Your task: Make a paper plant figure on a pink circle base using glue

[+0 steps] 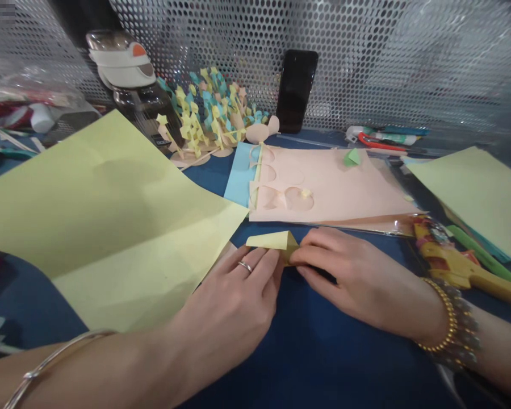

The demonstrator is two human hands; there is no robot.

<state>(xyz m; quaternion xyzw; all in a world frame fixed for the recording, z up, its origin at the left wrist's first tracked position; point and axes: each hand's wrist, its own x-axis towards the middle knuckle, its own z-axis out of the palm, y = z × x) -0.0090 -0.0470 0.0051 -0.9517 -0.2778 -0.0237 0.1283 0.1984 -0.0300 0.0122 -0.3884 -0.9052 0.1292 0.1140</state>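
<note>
Between my hands is a small folded piece of yellow paper [269,241], just in front of a pink sheet. My left hand [242,289], with a ring on one finger, has its fingers closed on the paper's left part and hides some of it. At its right end, the pinched fingertips of my right hand [344,270] hold the same paper. Under and beside my left forearm spreads a large yellow-green sheet [123,210]. The pink sheet [344,182] has cut-out oval holes along its left side, and a small green folded paper [352,158] rests on it.
Behind stand a dark bottle [140,96], a cluster of paper stars on stems [213,111] and a phone [297,91] leaning on the perforated metal panel [221,28]. At right lie pens [387,136], a yellow-handled tool [451,264] and more coloured sheets [481,193].
</note>
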